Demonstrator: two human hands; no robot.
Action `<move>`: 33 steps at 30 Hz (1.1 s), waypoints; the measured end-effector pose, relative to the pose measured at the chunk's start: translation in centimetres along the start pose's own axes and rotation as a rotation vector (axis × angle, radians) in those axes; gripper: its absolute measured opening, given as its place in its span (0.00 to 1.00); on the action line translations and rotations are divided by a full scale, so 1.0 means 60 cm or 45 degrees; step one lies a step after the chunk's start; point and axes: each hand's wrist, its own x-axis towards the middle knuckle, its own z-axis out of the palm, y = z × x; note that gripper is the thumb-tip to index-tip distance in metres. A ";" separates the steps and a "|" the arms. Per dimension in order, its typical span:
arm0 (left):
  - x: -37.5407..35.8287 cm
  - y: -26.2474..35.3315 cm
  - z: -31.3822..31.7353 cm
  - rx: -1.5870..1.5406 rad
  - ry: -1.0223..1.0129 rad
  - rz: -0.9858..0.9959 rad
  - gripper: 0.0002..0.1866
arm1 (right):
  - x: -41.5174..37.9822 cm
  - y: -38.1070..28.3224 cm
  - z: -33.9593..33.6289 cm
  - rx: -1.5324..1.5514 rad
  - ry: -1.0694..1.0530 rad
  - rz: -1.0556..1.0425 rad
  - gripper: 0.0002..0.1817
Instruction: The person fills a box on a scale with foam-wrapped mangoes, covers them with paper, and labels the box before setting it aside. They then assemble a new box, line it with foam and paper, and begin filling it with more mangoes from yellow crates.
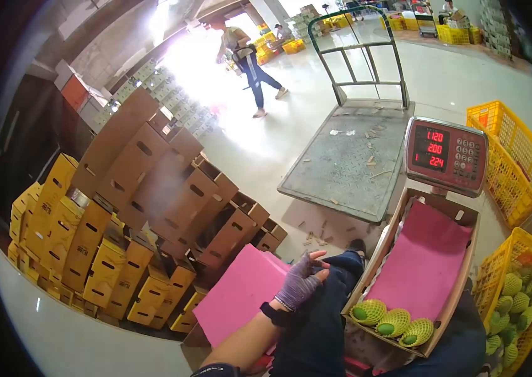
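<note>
My left hand (301, 280), in a purple fingerless glove with a dark band at the wrist, hovers above my leg with its fingers apart and nothing in them. Beside it lies a stack of pink sheets (241, 295). To its right, a cardboard box (467, 242) rests at the scale, lined with a pink sheet (420, 251). Along the box's near end sit three green fruits in yellow foam nets (394, 322). The scale's display (445, 154) glows with red digits. My right hand is out of view.
Stacked brown cartons (171, 188) and yellow cartons (105, 273) stand at left. A flatbed trolley (354, 157) is ahead, strewn with scraps. At right are a yellow crate (511, 163) and another holding netted fruits (511, 308). A person (247, 60) is walking in the background.
</note>
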 end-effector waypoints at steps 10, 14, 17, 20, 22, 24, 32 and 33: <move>-0.021 0.018 0.040 -0.072 -0.135 0.126 0.23 | -0.166 0.032 -0.252 1.349 0.350 -0.518 0.40; -0.066 0.106 0.147 -0.271 -0.742 -0.047 0.20 | -0.408 -0.017 -0.471 1.601 0.081 -1.174 0.39; -0.080 0.111 0.227 -0.732 -1.128 -0.365 0.26 | -0.567 -0.082 -0.550 1.489 -0.274 -1.630 0.39; -0.122 0.101 0.261 -1.227 -1.348 -0.461 0.31 | -0.657 -0.160 -0.570 1.611 -0.260 -1.986 0.36; -0.118 0.056 0.259 -0.776 -1.345 -0.100 0.36 | -0.640 -0.182 -0.534 1.711 -0.279 -1.871 0.31; -0.130 0.045 0.237 -1.050 -1.095 -0.315 0.36 | -0.618 -0.212 -0.497 1.678 -0.211 -1.689 0.29; -0.133 0.079 0.242 -0.872 -1.126 0.054 0.39 | -0.677 -0.250 -0.483 1.818 0.283 -1.600 0.45; -0.133 0.087 0.243 -0.966 -1.147 -0.034 0.39 | -0.663 -0.246 -0.470 1.845 0.299 -1.568 0.45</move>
